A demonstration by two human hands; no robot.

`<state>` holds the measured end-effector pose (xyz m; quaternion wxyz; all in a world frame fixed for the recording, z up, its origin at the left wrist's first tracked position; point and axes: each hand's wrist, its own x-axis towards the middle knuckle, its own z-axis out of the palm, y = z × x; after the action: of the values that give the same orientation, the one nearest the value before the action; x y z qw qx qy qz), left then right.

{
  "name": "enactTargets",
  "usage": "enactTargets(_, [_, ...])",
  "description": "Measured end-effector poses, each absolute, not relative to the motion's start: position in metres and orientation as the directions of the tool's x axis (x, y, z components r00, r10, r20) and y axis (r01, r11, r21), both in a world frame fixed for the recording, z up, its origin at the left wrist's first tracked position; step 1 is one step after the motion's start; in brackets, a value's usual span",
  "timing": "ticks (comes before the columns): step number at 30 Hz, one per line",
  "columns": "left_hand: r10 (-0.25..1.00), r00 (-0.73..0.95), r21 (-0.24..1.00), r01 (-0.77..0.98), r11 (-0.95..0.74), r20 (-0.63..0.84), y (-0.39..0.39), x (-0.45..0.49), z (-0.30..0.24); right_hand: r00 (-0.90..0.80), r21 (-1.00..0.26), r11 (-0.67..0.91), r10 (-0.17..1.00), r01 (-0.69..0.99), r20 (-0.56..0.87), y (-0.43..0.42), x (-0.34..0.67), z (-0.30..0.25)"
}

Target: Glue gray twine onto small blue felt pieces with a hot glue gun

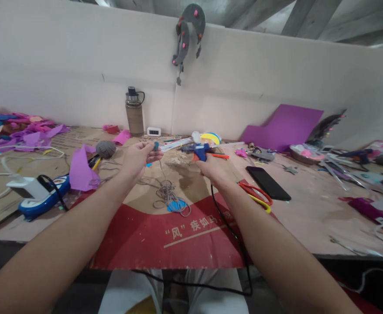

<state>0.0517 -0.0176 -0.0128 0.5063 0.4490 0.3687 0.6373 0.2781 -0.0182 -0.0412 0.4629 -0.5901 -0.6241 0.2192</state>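
Note:
My left hand (143, 156) is closed, pinching a small dark teal piece (156, 146) whose exact shape I cannot make out. Grey yarn (165, 191) hangs below that hand and lies in a loose tangle over a blue scrap (177, 205) on the cardboard. Wrapped round a blue glue gun (196, 148) with an orange trigger, my right hand (208, 168) keeps it just above the cardboard, its nozzle pointing left towards the left hand. A black cord runs down from the glue gun over the table edge.
Red-handled scissors (257, 194) and a black phone (268, 182) lie right of the cardboard (139, 244). A bottle (135, 114), small white clock (154, 131) and grey yarn ball (105, 149) stand behind. At left sits a blue power strip (44, 203); purple sheet (283, 127) leans at right.

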Motion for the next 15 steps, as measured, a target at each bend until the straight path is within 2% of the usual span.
enactTargets(3, [0.979,-0.099,0.926,-0.317,-0.203,0.181,-0.016,0.051,-0.012,0.195,-0.924,0.195,0.943,0.329,0.268,-0.03,0.267,-0.027])
enactTargets(6, [0.977,-0.131,0.931,-0.303,-0.201,0.169,-0.016,0.051,-0.012,0.019,-0.923,0.361,0.93,0.137,0.367,-0.043,0.253,-0.019])
enactTargets(8, [0.973,-0.158,0.934,-0.29,-0.21,0.17,-0.016,0.05,-0.012,-0.082,-0.904,0.419,0.907,0.088,0.412,-0.051,0.247,-0.018])
enactTargets(15, [0.969,-0.177,0.94,-0.261,-0.218,0.175,-0.015,0.051,-0.014,-0.171,-0.721,0.566,0.818,0.4,0.549,-0.062,0.241,-0.018])
